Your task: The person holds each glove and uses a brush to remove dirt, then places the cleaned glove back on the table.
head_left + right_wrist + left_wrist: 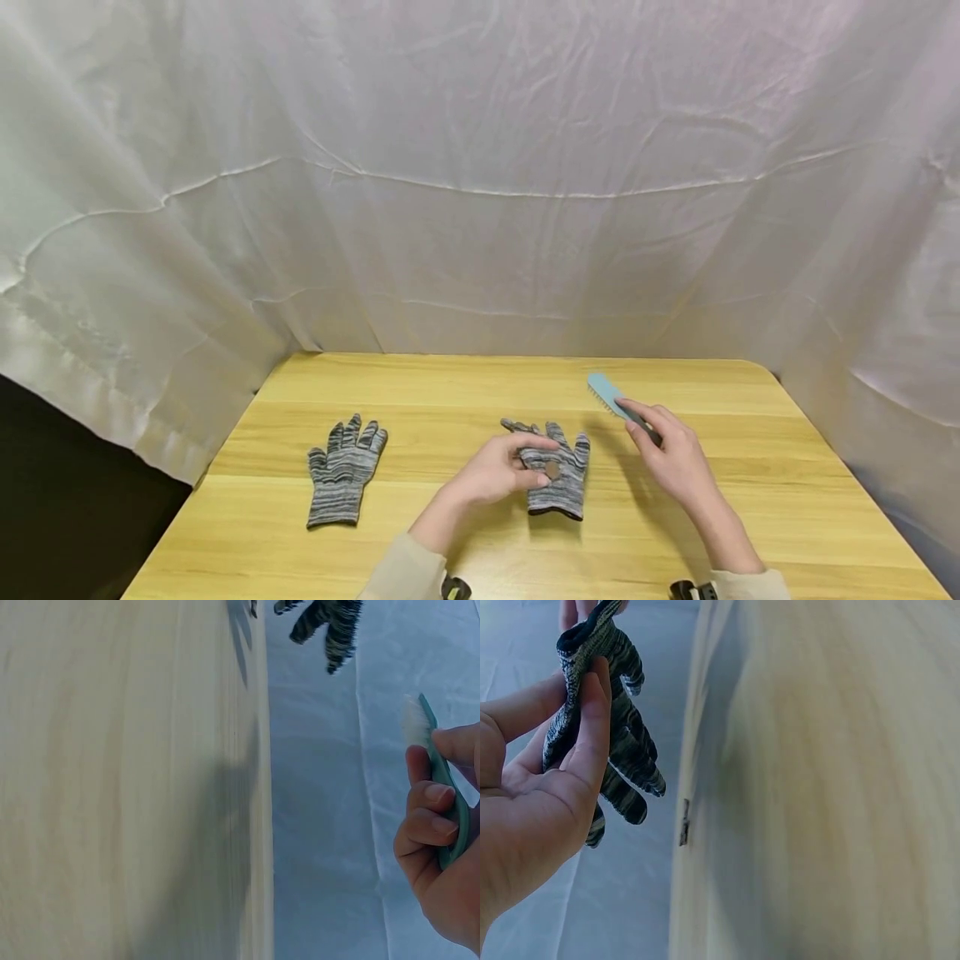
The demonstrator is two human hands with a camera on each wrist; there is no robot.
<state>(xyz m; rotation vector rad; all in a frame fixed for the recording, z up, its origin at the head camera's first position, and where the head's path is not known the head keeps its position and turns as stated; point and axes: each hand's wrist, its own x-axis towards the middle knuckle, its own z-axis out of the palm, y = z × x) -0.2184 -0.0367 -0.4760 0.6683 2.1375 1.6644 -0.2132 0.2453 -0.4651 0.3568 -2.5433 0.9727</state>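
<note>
Tabletop (pixel 442 400) between gloves (pixel 567 494), edge (pixel 480 357) beyond brush (pixel 604 389)

At left, one glove (pixel 341 477) is laid on the bench (pixel 787 483). To its right, a second glove (pixel 564 493) is held aloft, a brush (pixel 607 393) farther right. The bench is backed by a curtain (pixel 480 250).

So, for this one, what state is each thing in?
Loose glove: lying flat on the table, cuff toward the person.
Held glove: gripped by the left hand, lifted off the table.
Brown patch: shows against the held glove; can't tell whether it's a mark.
Brush: gripped in the right hand, raised, bristles uncovered, apart from both gloves.
Curtain: hanging, creased.
</note>
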